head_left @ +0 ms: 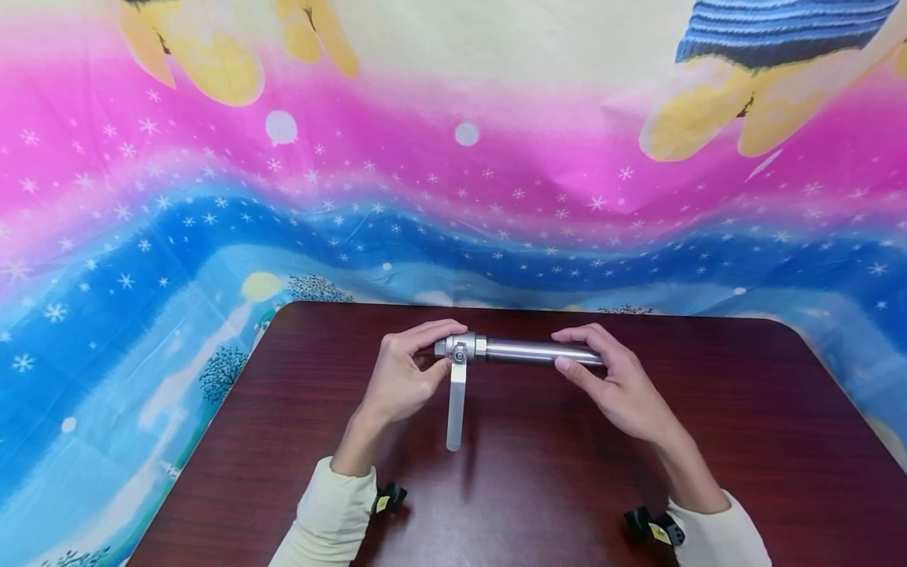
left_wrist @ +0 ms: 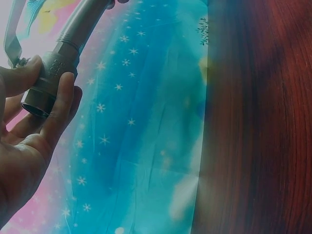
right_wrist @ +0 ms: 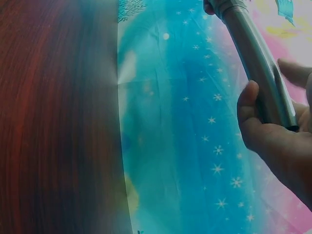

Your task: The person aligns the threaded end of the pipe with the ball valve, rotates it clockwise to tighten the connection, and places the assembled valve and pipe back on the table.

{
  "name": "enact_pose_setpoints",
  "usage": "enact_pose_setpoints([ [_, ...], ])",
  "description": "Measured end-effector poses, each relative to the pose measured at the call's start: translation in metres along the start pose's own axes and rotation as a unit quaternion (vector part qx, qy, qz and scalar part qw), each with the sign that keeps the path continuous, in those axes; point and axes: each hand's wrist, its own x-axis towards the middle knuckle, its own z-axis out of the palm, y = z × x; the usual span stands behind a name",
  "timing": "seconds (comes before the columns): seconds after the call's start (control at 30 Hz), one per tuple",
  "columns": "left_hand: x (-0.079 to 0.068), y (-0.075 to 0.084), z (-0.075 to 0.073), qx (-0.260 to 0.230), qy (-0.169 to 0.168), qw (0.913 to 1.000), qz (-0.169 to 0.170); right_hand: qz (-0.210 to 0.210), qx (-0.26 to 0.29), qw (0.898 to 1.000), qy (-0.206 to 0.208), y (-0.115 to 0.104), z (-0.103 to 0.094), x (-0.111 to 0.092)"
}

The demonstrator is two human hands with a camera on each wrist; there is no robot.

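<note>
A steel ball valve (head_left: 469, 343) with a flat lever handle (head_left: 457, 409) is joined at its right end to a smooth metal pipe (head_left: 520, 351). My left hand (head_left: 400, 378) grips the valve body between thumb and fingers, at its outer end. In the left wrist view, the open socket of the valve (left_wrist: 38, 102) faces toward the palm. Thumb and fingers of my right hand (head_left: 627, 390) hold the pipe near its far right end. The right wrist view shows the pipe (right_wrist: 258, 61) lying between that thumb and the fingers. The lever points toward me.
Beneath both hands is a dark reddish wooden table (head_left: 538, 488) with rounded far corners. A printed cloth (head_left: 397, 181) in pink and blue with snowflakes hangs behind it and along its sides. Black wrist straps (head_left: 390, 498) sit at the cream sleeves (head_left: 329, 508).
</note>
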Motion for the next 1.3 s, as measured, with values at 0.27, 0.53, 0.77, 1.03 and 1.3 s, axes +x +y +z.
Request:
enact_pose_setpoints([
  [0.27,0.0005,-0.0009,-0.0001,0.009,0.002,0.9999,-0.014,-0.034,-0.018,0.999,0.015,-0.0004,0.0025,0.0008],
  [0.53,0.0015,0.0008,0.0001,0.003,0.0,0.9999,-0.012,-0.034,-0.028,0.999,0.029,-0.0014,0.001,0.0027],
  [0.77,0.002,0.0006,0.0001,0.005,0.0,1.0,-0.008,-0.027,-0.025,0.999,0.033,-0.0021,-0.0001,0.0029],
  [1.03,0.0011,0.0,0.0004,-0.001,0.002,1.0,-0.008,-0.012,-0.021,1.0,0.018,-0.0013,0.0,0.0006],
  [1.3,0.0,0.0007,0.0015,-0.003,0.004,0.9999,-0.013,0.0,-0.014,1.0,0.02,-0.0038,0.0027,-0.0016],
])
